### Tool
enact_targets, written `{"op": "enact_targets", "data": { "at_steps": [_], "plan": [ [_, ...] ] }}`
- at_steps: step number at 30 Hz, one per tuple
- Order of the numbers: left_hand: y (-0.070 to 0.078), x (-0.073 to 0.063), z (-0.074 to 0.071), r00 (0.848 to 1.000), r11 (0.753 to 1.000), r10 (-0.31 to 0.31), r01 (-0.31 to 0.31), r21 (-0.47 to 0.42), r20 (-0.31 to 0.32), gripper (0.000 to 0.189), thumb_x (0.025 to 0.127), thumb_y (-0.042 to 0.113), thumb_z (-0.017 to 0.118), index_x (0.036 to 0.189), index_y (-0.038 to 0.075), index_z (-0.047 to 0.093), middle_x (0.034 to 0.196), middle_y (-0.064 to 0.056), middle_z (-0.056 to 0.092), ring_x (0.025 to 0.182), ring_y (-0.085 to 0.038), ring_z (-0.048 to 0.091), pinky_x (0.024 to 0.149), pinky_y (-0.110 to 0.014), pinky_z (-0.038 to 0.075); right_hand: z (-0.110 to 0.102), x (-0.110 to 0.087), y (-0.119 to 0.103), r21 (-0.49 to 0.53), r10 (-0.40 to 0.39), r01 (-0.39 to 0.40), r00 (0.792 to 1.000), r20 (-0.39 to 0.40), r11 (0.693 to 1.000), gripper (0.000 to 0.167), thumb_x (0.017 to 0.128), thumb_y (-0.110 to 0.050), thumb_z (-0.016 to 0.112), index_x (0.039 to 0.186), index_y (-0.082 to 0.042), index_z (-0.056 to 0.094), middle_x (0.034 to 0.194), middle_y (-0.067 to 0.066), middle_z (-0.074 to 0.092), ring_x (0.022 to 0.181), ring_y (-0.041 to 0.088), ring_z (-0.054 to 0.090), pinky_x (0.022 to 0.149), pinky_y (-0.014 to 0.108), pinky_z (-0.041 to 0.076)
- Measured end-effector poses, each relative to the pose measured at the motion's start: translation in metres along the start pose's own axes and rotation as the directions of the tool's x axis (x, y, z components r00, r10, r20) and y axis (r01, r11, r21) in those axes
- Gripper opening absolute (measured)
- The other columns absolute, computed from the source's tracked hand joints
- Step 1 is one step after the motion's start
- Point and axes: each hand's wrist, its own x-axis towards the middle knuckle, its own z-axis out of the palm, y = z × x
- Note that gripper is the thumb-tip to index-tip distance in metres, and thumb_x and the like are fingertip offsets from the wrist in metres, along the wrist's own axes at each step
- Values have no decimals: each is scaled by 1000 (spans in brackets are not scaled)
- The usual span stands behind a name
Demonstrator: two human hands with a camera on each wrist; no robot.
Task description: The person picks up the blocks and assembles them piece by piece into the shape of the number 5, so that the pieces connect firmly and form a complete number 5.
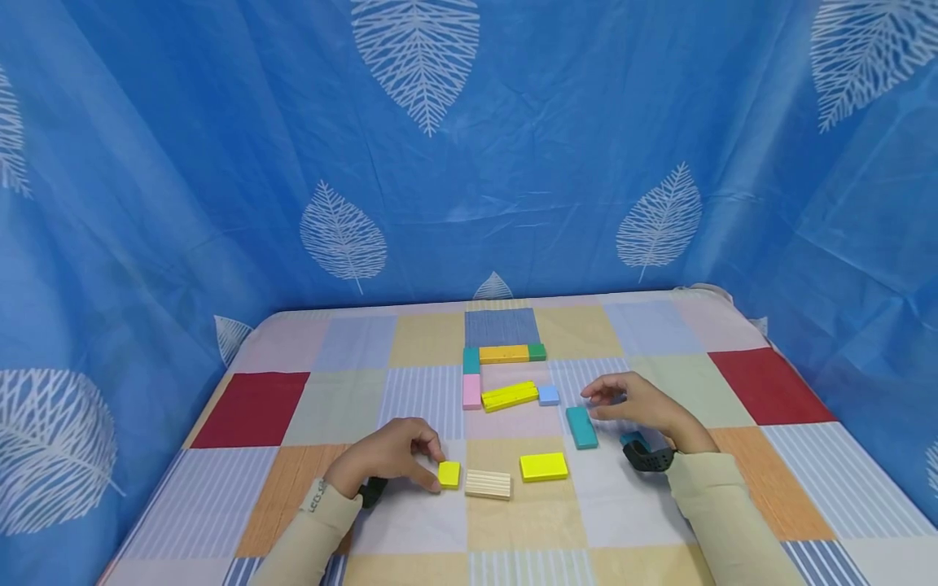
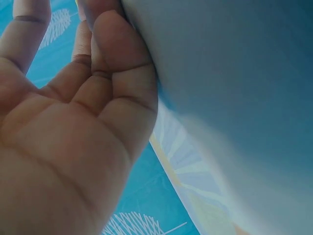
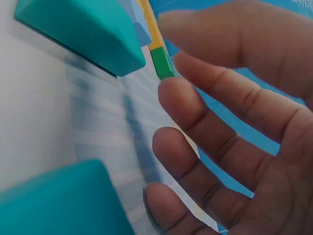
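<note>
My left hand point(image 1: 396, 449) has thumb and forefinger at the front and back of a small yellow block point(image 1: 449, 474), apparently pinching it. Only a sliver of yellow shows past the fingertips in the left wrist view. Over on the right, my right hand point(image 1: 641, 403) hovers with loosely bent fingers beside a teal block point(image 1: 581, 427), holding nothing. Its spread fingers point(image 3: 178, 100) appear apart from that block in the right wrist view. A second teal block point(image 1: 634, 441) lies partly hidden by the right wristband.
Farther back, teal point(image 1: 471, 360), orange point(image 1: 504, 354), green point(image 1: 537, 352) and pink point(image 1: 472, 392) blocks form a corner. A ridged yellow block point(image 1: 510, 396) and a blue one point(image 1: 548, 395) continue from the pink. Nearer lie a ridged wooden block point(image 1: 488, 484) and a yellow block point(image 1: 544, 466).
</note>
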Motion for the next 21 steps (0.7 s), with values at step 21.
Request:
{"op": "enact_targets", "data": {
  "at_steps": [21],
  "plan": [
    [-4, 1, 1, 1000, 1000, 13, -13, 5, 0, 26, 76, 7, 99, 87, 14, 76, 91, 8, 64, 81, -10, 50, 78, -27, 44, 2, -5, -2, -69, 17, -9, 993, 114, 998, 51, 77, -5, 93, 119, 3, 66, 116, 7, 65, 103, 25, 52, 95, 33, 48]
  ]
}}
